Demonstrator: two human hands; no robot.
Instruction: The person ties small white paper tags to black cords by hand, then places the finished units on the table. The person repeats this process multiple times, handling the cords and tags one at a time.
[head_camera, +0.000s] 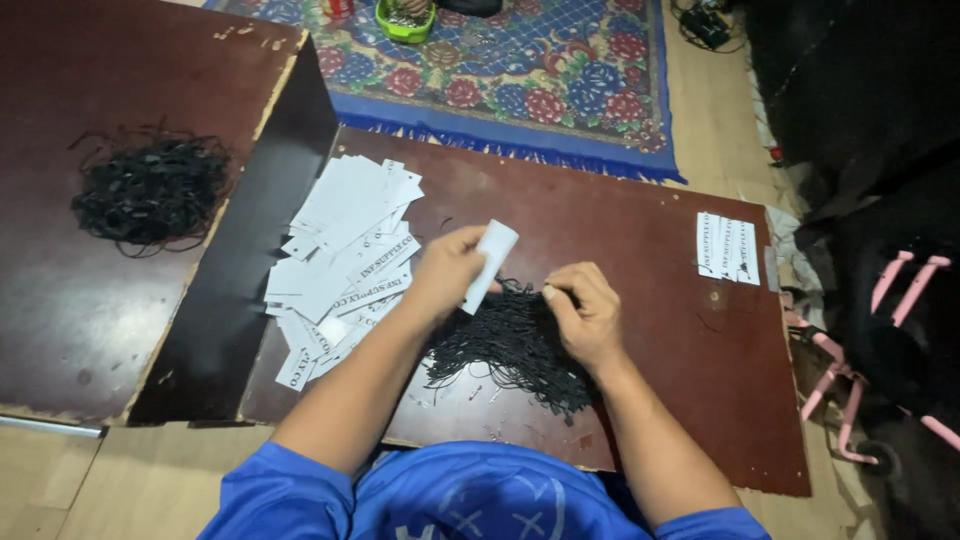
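My left hand (445, 268) holds a white paper tag (489, 263) upright above a dark brown board (640, 230). My right hand (585, 312) rests on a loose pile of black strings (510, 350) in front of me, its fingertips pinching into the strands. A spread heap of white printed tags (345, 265) lies just left of my left hand. A small neat row of tags (727, 247) sits at the board's right edge.
A second dark board (90, 330) on the left carries another tangle of black strings (150, 190). A patterned blue rug (540, 70) with a green bowl (405, 22) lies beyond. Pink metal legs (880, 330) and dark fabric stand at the right.
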